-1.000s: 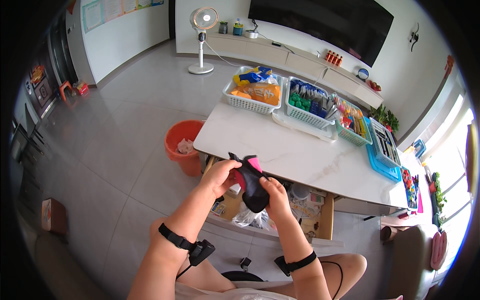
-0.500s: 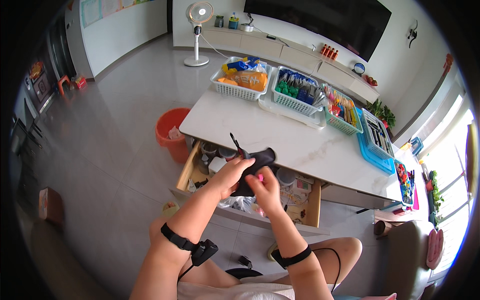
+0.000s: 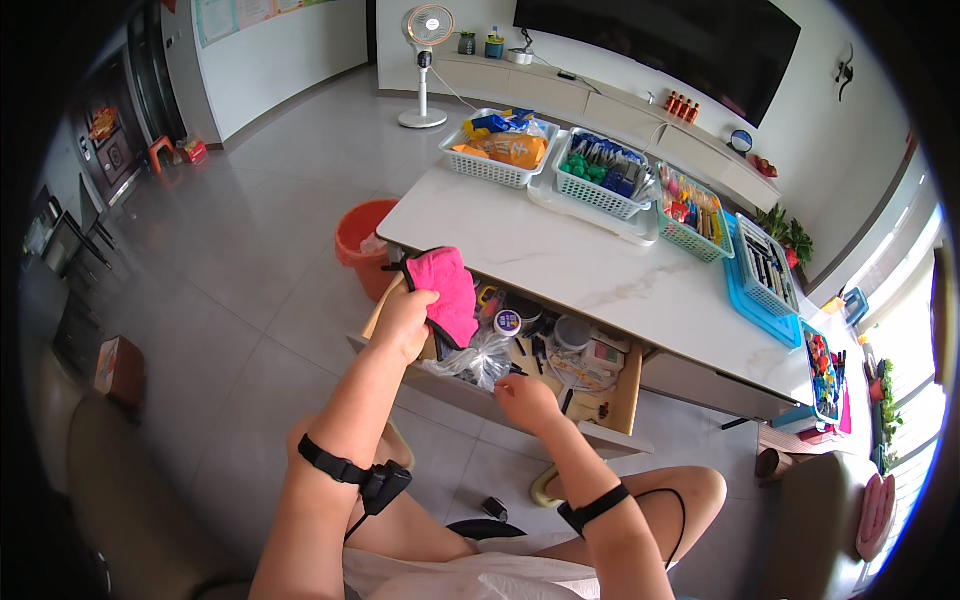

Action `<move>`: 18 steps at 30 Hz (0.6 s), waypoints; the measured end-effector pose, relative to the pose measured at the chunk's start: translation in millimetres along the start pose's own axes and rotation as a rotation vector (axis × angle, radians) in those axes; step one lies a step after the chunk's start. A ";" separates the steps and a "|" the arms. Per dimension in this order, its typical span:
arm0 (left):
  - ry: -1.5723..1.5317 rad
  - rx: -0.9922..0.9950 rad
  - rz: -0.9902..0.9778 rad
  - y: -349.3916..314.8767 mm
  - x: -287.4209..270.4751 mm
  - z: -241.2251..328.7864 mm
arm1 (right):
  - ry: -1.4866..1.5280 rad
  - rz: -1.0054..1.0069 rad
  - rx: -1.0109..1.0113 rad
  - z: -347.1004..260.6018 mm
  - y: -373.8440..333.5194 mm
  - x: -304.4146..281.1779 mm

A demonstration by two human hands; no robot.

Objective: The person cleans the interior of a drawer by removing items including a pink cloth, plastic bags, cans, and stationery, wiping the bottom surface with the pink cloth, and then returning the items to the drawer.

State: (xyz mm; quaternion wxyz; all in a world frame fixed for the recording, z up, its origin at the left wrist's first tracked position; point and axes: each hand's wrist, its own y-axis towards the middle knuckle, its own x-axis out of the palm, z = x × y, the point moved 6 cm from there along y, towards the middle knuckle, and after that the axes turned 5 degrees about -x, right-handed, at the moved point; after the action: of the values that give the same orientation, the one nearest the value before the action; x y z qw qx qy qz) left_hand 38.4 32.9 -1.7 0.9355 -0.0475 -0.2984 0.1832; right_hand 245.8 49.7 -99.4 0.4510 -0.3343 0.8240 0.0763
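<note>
My left hand (image 3: 404, 320) grips a piece of bright pink cloth with black edging (image 3: 447, 292), held up over the left part of an open drawer (image 3: 628, 400). A black strap end sticks out beside the thumb. At the drawer's front edge is my right hand (image 3: 528, 403), fingers curled closed beside a crumpled clear plastic bag (image 3: 484, 358). Whether those fingers pinch anything is hidden. Inside the drawer lie a small round tub with a white and purple lid (image 3: 507, 323), a clear round container (image 3: 573, 334) and several small black items.
A white marble-look table (image 3: 560, 260) stands over the drawer. Along its far side are a basket of packets (image 3: 490, 172), a basket with green items (image 3: 603, 200) and more baskets. An orange bin (image 3: 365, 240) stands left of the table, a fan (image 3: 424, 90) behind it.
The cloth, bunched dark in both hands before, now hangs from my left hand with its pink side showing. My right hand has let go of it and dropped to the drawer front.
</note>
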 end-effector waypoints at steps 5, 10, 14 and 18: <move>-0.021 0.090 0.089 -2.3 -26.2 19.4 | -0.203 -0.017 -0.040 -31.4 46.3 -1.8; -0.210 -0.057 0.111 22.8 -44.8 23.2 | -0.541 -0.256 0.090 -39.3 79.1 19.1; -0.312 0.048 0.117 37.8 -43.4 41.0 | -0.440 -0.241 -0.020 -15.2 106.0 18.1; -0.351 0.074 0.167 47.9 -52.2 54.7 | -0.500 -0.294 -0.063 -63.2 117.3 -56.9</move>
State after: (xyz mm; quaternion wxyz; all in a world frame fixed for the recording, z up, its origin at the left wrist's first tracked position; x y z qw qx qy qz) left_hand -47.6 56.9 5.3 0.8517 -0.0047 -0.4451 0.2763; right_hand 150.4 139.9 -38.0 0.6356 -0.4350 0.6272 0.1156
